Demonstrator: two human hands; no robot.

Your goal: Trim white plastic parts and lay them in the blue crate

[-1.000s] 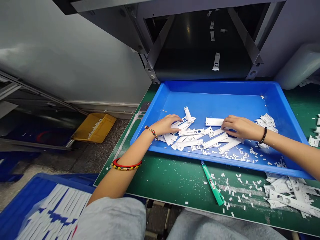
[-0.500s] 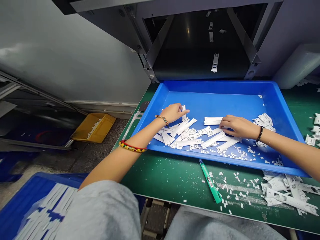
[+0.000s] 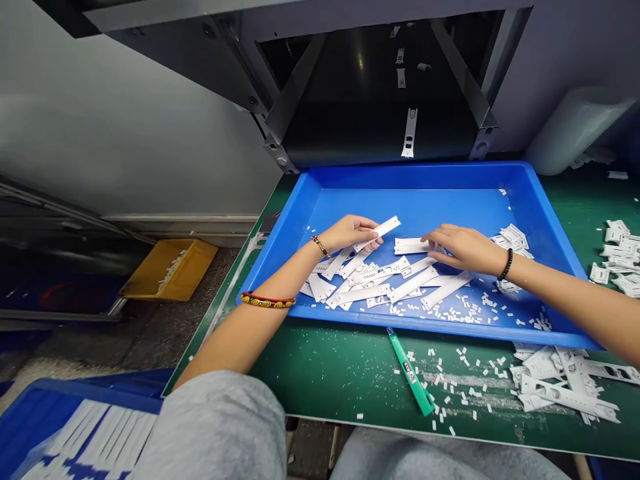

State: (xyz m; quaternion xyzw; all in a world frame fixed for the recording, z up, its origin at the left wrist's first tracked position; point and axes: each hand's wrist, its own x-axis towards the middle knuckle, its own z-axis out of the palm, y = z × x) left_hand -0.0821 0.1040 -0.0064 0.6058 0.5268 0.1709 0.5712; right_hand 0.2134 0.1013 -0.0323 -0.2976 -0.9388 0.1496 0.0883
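Observation:
In my left hand (image 3: 353,233) is a white plastic strip (image 3: 385,229), pinched between thumb and fingers, its far end tilted up to the right. My right hand (image 3: 463,248) has its thumb and fingertips closed around the right end of white plastic strips (image 3: 410,246) lying side by side. Both hands are over a blue tray (image 3: 415,175). Below them in the tray is a loose heap of similar white strips (image 3: 367,292), some with holes. Small white chips (image 3: 465,308) are scattered nearby, and small white parts (image 3: 513,239) are piled at the right.
Behind the tray a dark conveyor belt (image 3: 350,127) carries several white parts. A green cutter-like tool (image 3: 411,373) and a pile of white parts (image 3: 565,383) lie on the green table (image 3: 320,373). A yellow bin (image 3: 173,270) and a blue crate (image 3: 45,393) stand at the left.
My left hand has lifted a white strip from the heap and turned it to the right. My right hand stays at the strips' end. The view has shifted slightly to the right.

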